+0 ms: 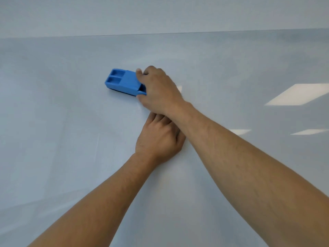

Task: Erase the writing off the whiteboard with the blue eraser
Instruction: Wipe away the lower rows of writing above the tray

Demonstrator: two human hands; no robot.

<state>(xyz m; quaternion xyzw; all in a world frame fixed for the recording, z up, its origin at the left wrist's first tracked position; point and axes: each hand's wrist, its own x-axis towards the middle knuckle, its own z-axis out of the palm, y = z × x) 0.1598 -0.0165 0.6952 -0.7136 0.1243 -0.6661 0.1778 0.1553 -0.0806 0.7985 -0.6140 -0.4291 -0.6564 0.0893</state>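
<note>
The blue eraser (122,82) lies flat on the whiteboard (62,122), left of centre, its dark pad facing down. My right hand (158,90) grips its right end, with fingers over the top and the thumb at the near side. Just behind it, my left hand (157,138) rests palm down on the board, its fingertips hidden under my right wrist. No writing shows on the board surface around the eraser.
The whiteboard fills nearly the whole view as a glossy pale sheet. Its far edge (160,34) runs across the top. Bright ceiling light reflections (299,94) lie on the right side.
</note>
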